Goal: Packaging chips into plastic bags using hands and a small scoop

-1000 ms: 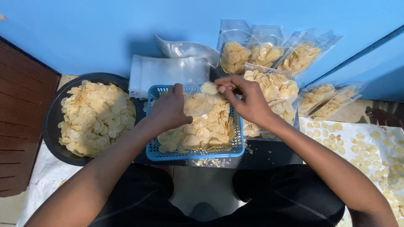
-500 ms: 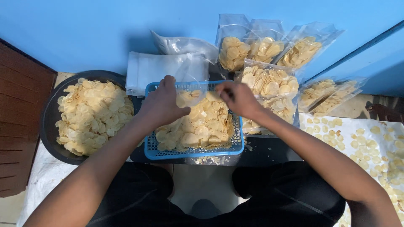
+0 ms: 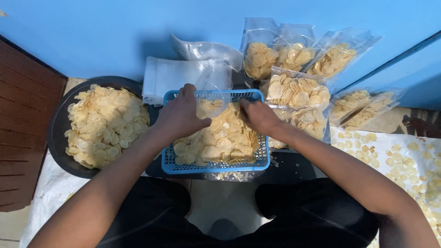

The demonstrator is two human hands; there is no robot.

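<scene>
A blue plastic basket full of pale yellow chips sits in front of me. My left hand grips the edge of a clear plastic bag that stands open over the basket's far side, with a few chips inside it. My right hand is down in the chip pile just right of the bag, its fingers curled around chips. Both forearms reach in from the bottom of the view.
A round black pan heaped with chips lies at the left. Empty clear bags lie behind the basket. Several filled chip bags lean on the blue wall. Loose chips on white sheet at right. A brown wooden panel stands far left.
My right hand held a chip above the basket a second ago and has dropped into the pile. My left hand has shifted slightly toward the bag. The bag now stands more open.
</scene>
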